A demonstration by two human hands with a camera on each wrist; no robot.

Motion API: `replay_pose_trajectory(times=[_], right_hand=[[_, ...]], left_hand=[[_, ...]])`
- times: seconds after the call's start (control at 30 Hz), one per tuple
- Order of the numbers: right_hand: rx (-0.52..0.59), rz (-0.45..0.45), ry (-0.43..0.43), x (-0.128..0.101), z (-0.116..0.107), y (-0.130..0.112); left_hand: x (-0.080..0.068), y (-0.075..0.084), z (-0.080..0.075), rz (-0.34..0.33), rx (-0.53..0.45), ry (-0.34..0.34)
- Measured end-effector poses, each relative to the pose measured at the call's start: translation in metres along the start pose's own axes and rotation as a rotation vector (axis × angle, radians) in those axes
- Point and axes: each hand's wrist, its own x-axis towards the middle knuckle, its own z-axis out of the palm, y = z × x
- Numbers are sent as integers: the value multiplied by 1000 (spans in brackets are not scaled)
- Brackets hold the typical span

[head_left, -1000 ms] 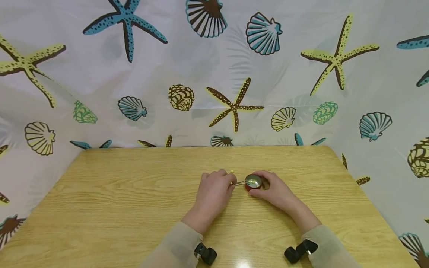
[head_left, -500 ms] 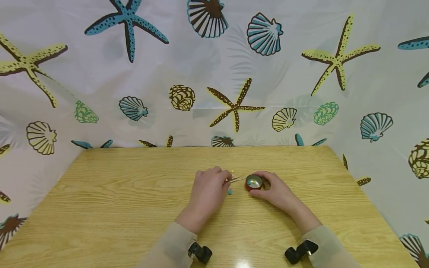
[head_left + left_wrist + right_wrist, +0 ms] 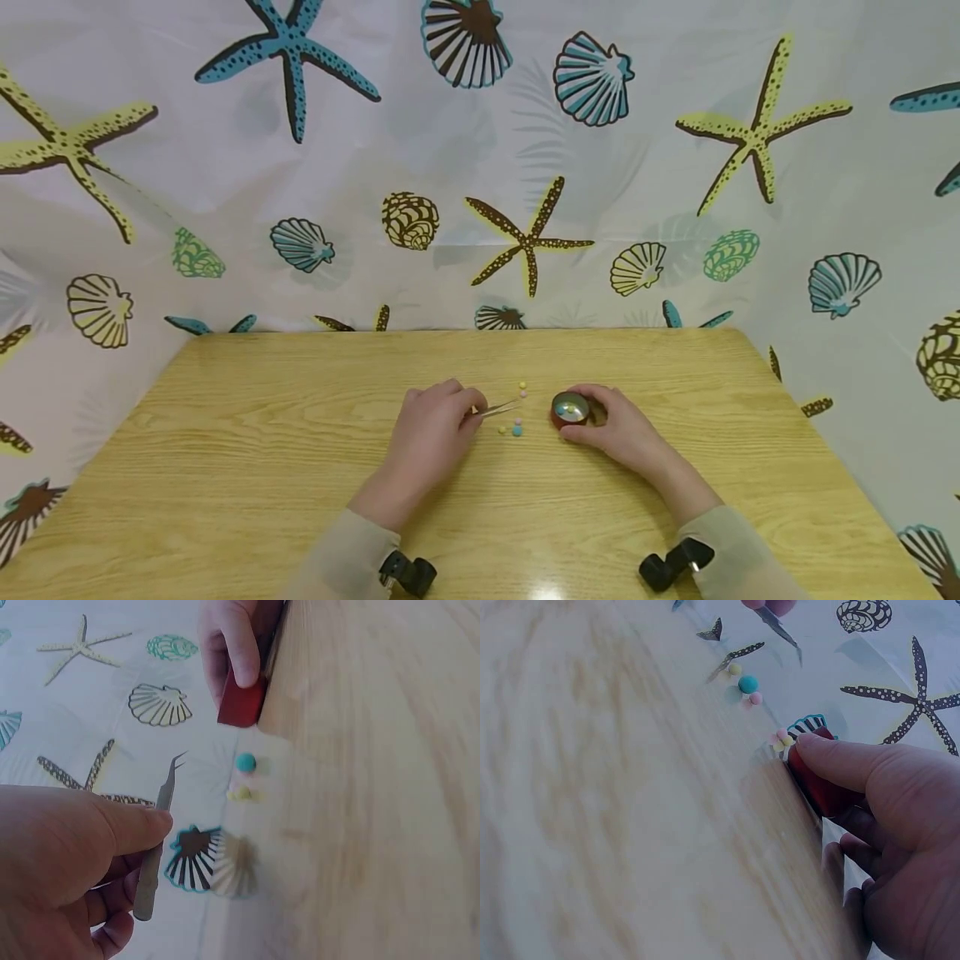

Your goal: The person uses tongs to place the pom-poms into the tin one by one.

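My left hand (image 3: 431,429) pinches slim metal tweezers (image 3: 155,859) between thumb and fingers. Their bent tips stand a little apart with nothing between them, as the left wrist view shows. My right hand (image 3: 618,425) grips the side of a small round red tin (image 3: 823,780) standing on the table. In the head view a few tiny yellow and blue balls (image 3: 572,409) lie on its silvery inside. Between the hands are several loose little balls: a larger blue ball (image 3: 517,431), a pink ball (image 3: 756,698) close by it, a yellow ball (image 3: 502,431), and a yellow-and-pink pair farther back.
The wooden table (image 3: 262,467) reaches back to a white cloth (image 3: 345,167) printed with shells and starfish, which also hangs along both sides. A black wrist camera (image 3: 407,573) is strapped over the left sleeve, and another camera (image 3: 675,564) over the right.
The left hand has drawn the tweezers leftward, away from the tin, uncovering the loose balls on the table. My right hand and the tin have stayed in place.
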Motion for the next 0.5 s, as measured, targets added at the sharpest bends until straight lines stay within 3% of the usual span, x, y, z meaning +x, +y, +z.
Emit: replay_pose_trajectory(times=[0.2,0.5], right_hand=[[5,15,-2,-1,0,1],[1,1,1,-1,0,-1]], left_hand=[[-7,-17,1,13,-10,-22],[-10,-24,4,16,-4,-67]])
